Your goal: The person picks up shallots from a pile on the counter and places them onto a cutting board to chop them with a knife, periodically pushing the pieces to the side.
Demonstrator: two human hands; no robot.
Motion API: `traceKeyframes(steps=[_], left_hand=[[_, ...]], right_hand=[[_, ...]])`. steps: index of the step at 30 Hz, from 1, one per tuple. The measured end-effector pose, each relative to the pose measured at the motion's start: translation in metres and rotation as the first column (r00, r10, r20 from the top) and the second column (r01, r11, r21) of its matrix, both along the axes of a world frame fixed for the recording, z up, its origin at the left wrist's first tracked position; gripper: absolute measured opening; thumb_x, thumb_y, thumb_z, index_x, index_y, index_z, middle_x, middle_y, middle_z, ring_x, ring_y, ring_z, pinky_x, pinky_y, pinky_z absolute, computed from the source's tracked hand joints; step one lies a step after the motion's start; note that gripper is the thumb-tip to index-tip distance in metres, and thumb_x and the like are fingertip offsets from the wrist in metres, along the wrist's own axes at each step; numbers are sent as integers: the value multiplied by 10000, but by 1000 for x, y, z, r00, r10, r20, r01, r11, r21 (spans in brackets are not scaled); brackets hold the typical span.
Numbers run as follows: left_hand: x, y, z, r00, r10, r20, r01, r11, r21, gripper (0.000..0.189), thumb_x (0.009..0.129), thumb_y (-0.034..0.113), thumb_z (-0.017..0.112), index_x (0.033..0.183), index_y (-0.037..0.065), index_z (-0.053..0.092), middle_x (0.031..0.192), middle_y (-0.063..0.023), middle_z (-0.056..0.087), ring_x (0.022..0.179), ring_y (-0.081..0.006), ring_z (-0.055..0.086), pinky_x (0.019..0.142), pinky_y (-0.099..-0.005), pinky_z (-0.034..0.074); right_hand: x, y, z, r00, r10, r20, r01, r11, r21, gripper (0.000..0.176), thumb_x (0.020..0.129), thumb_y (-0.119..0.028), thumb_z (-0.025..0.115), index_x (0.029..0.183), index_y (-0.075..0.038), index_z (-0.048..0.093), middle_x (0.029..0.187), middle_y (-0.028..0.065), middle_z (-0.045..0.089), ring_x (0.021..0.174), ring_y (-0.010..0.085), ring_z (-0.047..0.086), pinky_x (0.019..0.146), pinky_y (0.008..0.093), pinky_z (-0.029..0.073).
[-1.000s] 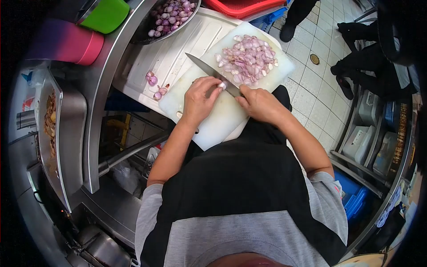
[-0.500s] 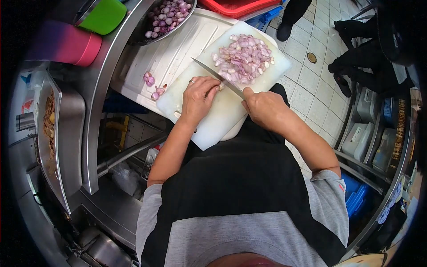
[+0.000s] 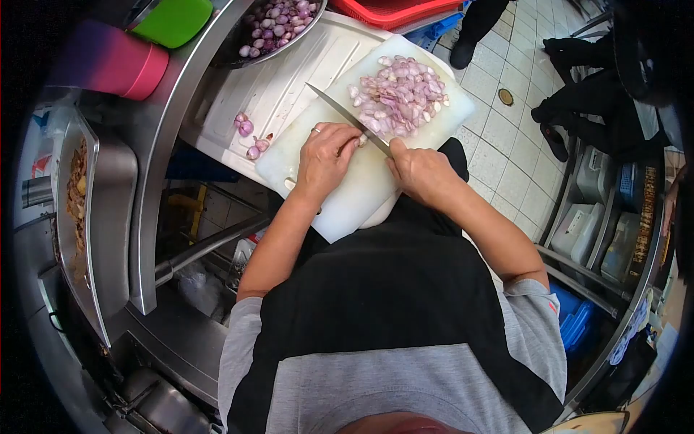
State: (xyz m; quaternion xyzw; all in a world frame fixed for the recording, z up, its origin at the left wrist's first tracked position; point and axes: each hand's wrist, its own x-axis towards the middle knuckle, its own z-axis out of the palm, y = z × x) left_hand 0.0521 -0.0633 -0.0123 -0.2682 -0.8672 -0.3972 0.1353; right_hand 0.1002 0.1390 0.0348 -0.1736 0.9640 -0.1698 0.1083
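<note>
- Two or three small whole shallots (image 3: 247,130) lie on the white tray (image 3: 289,79). They are to the left of the left hand and a little apart from it.
- The left hand (image 3: 323,160) rests on the cutting board (image 3: 354,199). Its fingers curl tight and press down on a small shallot piece (image 3: 361,139). Most of the piece is hidden under the fingertips.
- The shallot piece sits between the two hands. It is closest to the left hand, and the blade is right beside it.
- The knife (image 3: 345,114) touches the right side of those fingertips. Its long blade slants from the right hand up and away to the left, and its tip pokes out past the left knuckles.
- The right hand (image 3: 419,171) is closed in a fist around the knife handle, so the handle cannot be seen. This hand is just beside the left one.
- A big pile of slices (image 3: 401,94) lies on the far side of the blade, up and to the right of both hands.
</note>
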Motion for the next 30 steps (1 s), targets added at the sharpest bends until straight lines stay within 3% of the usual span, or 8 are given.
traceKeyframes(steps=[3,6,12,17,21,27,29,30], left_hand=[[0,-1,0,1000,-5,6,5,1000,20,125,783,21,727,905,30,703,896,-92,695,885,-279,649,812,-380,505],[1,0,-2,1000,8,9,-8,1000,19,121,783,27,726,902,33,701,891,-90,695,879,-276,649,816,-378,502],[0,-1,-2,1000,5,-10,-5,1000,22,118,781,35,729,895,33,697,883,-89,695,871,-270,652,812,-379,504],[0,-1,-3,1000,10,-20,-10,1000,14,116,777,27,731,887,26,695,877,-92,694,867,-279,653,803,-380,507],[0,-1,-3,1000,20,-17,-20,999,30,113,777,25,731,883,25,694,875,-94,694,863,-285,653,800,-381,506],[0,-3,-5,1000,15,-3,-15,1000,9,121,803,40,739,918,31,702,922,-101,705,891,-284,662,802,-369,510],[0,-3,-5,1000,11,9,-11,1000,-1,121,802,37,738,918,33,703,922,-101,705,894,-281,662,808,-369,511],[0,-3,-6,1000,12,7,-12,1000,-2,121,802,37,738,918,33,703,922,-101,705,894,-281,662,808,-369,511]], right_hand=[[-3,3,12,999,35,-8,-35,999,-18,213,957,-195,530,958,16,500,697,216,676,680,389,695,589,481,552],[1,3,24,994,31,106,-36,999,38,253,972,-227,534,956,16,466,702,223,663,678,417,669,609,517,525],[-6,-3,6,1000,0,17,1,1000,-29,235,965,-213,528,966,21,506,715,220,680,698,400,691,618,495,549],[0,0,30,992,3,128,-6,1000,22,262,974,-239,539,967,15,476,724,244,663,710,436,665,633,525,524],[-5,-5,0,997,-37,71,40,998,-39,256,974,-232,536,972,17,477,722,246,660,707,437,663,633,525,524],[-6,1,26,990,55,129,-56,998,3,260,979,-234,521,1011,16,458,731,255,658,704,450,656,635,525,522],[-2,-9,5,993,-45,106,45,999,5,263,970,-235,530,978,27,517,764,246,682,734,415,686,660,510,542],[-5,-11,-2,980,-100,171,108,993,-38,275,970,-247,532,984,28,526,803,275,674,786,443,673,709,526,529]])
